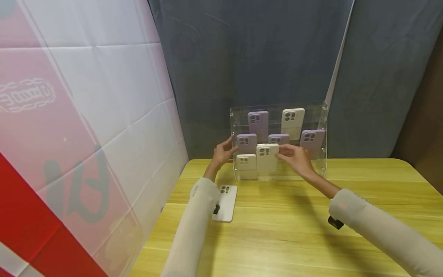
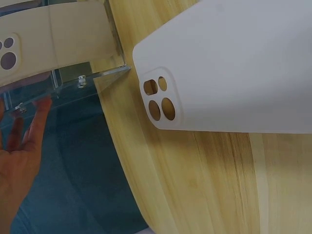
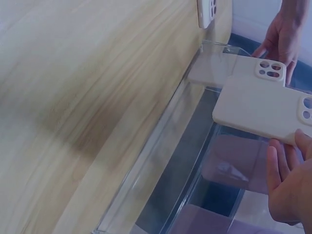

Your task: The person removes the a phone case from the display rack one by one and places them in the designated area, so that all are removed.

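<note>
My right hand [image 1: 298, 158] pinches a cream phone case [image 1: 268, 163] by its right edge, thumb in front. In the right wrist view this case [image 3: 258, 105] is over the lower tier of a clear acrylic display rack [image 1: 263, 177], its corner overlapping another cream case [image 3: 243, 68]. At the rack's left side, my left hand [image 1: 221, 154] grips the side panel, the thumb toward the front and the fingers behind. A white phone case [image 1: 226, 206] lies on the table beside my left forearm; its camera holes show wood through them in the left wrist view.
Purple cases [image 1: 258, 125] and a cream case [image 1: 292, 123] stand on the rack's upper tiers, with several more below. The wooden table [image 1: 277, 231] ends at a dark curtain [image 1: 259, 54] behind. A printed cloth [image 1: 114, 115] hangs along the left.
</note>
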Available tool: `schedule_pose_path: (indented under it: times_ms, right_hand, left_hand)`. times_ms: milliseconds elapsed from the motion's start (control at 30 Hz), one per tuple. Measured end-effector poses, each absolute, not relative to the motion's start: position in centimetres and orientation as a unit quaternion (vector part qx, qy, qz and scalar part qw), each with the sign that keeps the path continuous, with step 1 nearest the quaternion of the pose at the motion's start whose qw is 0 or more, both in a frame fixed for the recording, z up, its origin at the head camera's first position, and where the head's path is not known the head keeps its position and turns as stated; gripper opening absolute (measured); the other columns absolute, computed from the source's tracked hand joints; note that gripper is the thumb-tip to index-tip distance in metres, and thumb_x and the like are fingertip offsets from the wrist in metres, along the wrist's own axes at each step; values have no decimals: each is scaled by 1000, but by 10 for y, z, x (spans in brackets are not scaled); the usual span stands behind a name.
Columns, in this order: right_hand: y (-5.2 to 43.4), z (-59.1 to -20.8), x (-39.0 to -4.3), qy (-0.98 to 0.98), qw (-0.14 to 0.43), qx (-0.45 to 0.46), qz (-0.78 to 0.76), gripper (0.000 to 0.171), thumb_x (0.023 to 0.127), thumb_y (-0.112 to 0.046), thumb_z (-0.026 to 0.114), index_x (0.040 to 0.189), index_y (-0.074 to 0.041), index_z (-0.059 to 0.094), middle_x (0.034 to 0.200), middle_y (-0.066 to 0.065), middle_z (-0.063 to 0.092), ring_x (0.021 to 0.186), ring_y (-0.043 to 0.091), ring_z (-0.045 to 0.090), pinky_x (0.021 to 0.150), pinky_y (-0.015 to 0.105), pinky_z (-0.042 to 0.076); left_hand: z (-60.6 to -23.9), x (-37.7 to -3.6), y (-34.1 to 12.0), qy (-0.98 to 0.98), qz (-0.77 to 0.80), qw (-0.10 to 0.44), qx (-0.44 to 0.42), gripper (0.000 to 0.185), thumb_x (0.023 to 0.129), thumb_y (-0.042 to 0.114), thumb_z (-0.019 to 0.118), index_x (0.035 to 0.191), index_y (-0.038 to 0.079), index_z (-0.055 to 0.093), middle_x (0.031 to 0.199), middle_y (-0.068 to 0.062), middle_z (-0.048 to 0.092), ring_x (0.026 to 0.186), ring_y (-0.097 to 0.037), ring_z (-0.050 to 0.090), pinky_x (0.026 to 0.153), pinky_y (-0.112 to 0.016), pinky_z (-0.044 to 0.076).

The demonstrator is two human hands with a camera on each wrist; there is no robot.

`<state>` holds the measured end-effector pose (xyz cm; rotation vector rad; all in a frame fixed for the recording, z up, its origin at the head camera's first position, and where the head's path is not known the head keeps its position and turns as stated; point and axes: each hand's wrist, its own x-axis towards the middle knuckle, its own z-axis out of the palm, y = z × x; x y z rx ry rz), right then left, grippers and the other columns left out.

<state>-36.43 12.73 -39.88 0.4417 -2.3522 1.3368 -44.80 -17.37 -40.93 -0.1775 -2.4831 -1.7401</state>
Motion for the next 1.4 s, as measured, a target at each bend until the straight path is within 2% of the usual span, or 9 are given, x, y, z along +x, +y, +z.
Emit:
schedule_pose_path:
  times_ms: [233,533,767,833,1000,1133,1400]
  right_hand:
    - [121,-406,-361,-844,194,162,473,36,91,-14,82,123,2,72,112,21,76,96,38,76,83,48,66]
    - [114,-418,-359,-830,183,182,494,42,91,-9,82,129,3,68,112,23,75,93,39,76,78,43,67]
    - [108,-427,-358,-829,180,186,496,47,89,-9,83,132,-1,67,107,23,76,82,41,77,59,30,66]
    - [106,-430,-357,-825,177,190,502,47,88,-8,84,132,-1,67,107,23,76,81,41,77,57,28,65]
    - [99,-437,-355,-802,144,203,543,49,89,-2,81,135,3,64,112,27,74,80,40,77,68,38,68]
    - [93,-443,-352,-790,122,203,566,50,90,1,79,137,3,62,114,29,72,80,39,77,70,43,68]
    - [82,-453,-349,-791,105,205,567,56,88,4,80,140,2,61,110,29,74,76,37,77,68,43,68]
  left_hand:
    - [-410,-448,-174,-818,-570,50,-57,65,99,24,74,157,31,46,158,-20,46,134,-42,55,82,-44,67]
    - [-409,-448,-173,-821,-565,53,-55,65,99,23,74,157,30,46,157,-20,47,133,-41,57,76,-38,68]
    - [-410,-448,-173,-823,-563,56,-51,65,99,23,74,157,30,47,159,-19,45,134,-41,56,77,-40,68]
    - [-410,-447,-173,-822,-563,57,-52,65,99,23,75,157,30,47,160,-19,43,134,-42,56,77,-40,68]
    - [-411,-448,-173,-820,-568,54,-47,65,98,23,75,156,31,47,161,-18,43,134,-41,56,82,-44,67]
    - [-411,-449,-172,-818,-571,54,-47,64,98,23,75,156,31,48,160,-18,44,132,-41,58,82,-46,67]
    - [-410,-447,-172,-816,-572,59,-58,64,99,22,74,157,29,48,160,-20,43,125,-43,63,77,-40,68]
